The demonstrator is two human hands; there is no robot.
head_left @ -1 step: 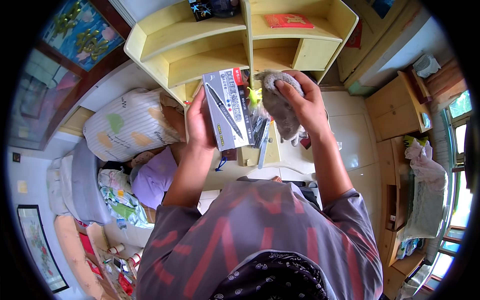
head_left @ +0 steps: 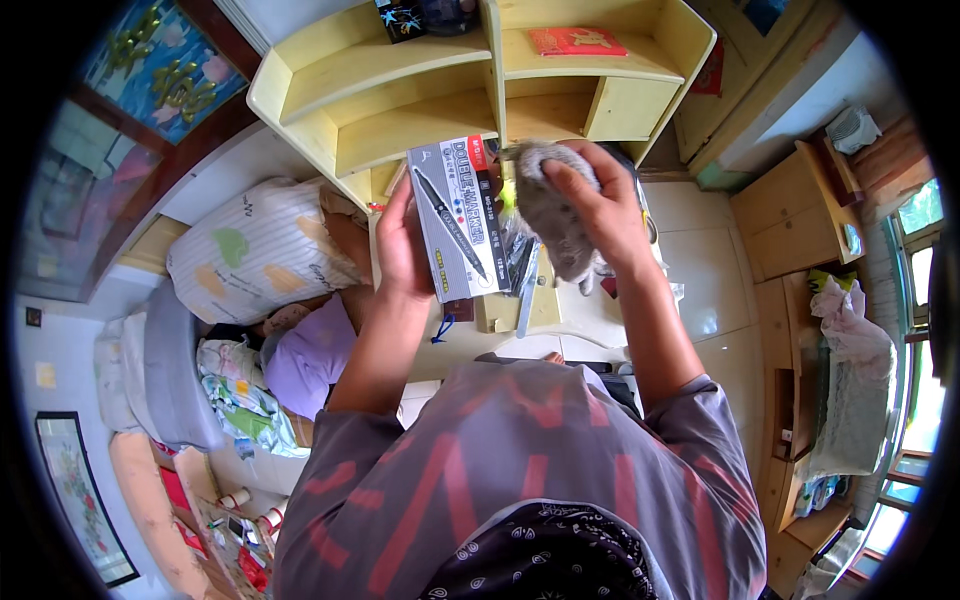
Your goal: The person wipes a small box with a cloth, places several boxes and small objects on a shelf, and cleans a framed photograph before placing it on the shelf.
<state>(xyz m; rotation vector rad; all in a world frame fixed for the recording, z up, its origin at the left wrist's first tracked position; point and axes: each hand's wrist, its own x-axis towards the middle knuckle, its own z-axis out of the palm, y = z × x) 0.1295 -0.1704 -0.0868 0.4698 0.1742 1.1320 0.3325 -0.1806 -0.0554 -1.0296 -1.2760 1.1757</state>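
Note:
My left hand (head_left: 403, 243) is closed around the left side of a grey marker box (head_left: 452, 230), held upright over the desk with its printed marker picture facing up. In my right hand (head_left: 608, 205) a fluffy grey cloth (head_left: 553, 215) is bunched, the thumb pressed on top. The cloth's left edge comes close to the box's upper right side; whether they touch I cannot tell. Behind and between them, a yellow-green item (head_left: 507, 192) and a dark clear-wrapped bundle (head_left: 521, 262) are partly hidden.
The cream desk (head_left: 590, 318) has a pale yellow box (head_left: 545, 305), a ruler-like strip (head_left: 526, 305) and a blue cord (head_left: 442, 328) on it. A wooden shelf unit (head_left: 420, 120) rises at the far side, holding a red booklet (head_left: 577, 41). At left, a person in purple (head_left: 312, 355) is beside a striped pillow (head_left: 255, 250).
My right hand has shifted slightly left with the cloth, nearer the marker box, covering more of the yellow-green item. My left hand and the box stay almost still.

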